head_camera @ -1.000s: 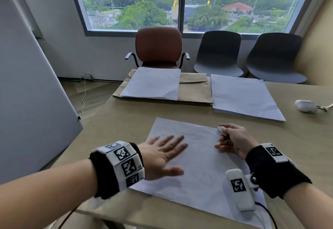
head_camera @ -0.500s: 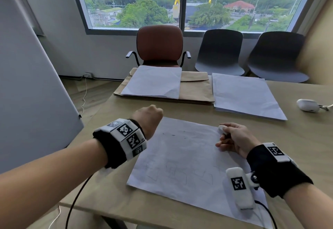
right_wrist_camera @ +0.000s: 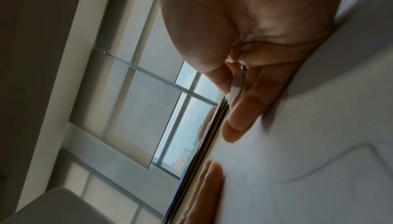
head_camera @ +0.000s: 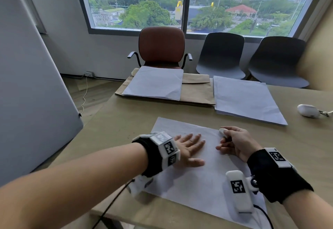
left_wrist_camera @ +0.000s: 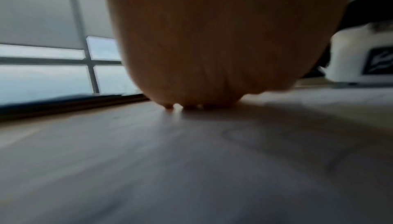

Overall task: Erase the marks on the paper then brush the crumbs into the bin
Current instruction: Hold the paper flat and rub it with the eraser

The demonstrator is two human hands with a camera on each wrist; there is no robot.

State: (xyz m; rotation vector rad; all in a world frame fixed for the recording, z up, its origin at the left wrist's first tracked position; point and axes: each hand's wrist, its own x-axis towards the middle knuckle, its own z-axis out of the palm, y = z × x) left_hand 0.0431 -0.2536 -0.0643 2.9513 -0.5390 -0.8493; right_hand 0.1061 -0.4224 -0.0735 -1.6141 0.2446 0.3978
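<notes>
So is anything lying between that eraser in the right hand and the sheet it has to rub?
Nothing visible. The right hand pinches the eraser just over the paper's far edge, and the left hand lies flat on the sheet off to its side, not in the way.

paper (head_camera: 207,180) marks faint (unreadable), left wrist blurred

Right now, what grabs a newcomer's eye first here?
The two hands on the paper at the table's near edge: left hand spread flat on it, right hand pinching a white eraser. Behind, a brown chair faces the big window.
</notes>
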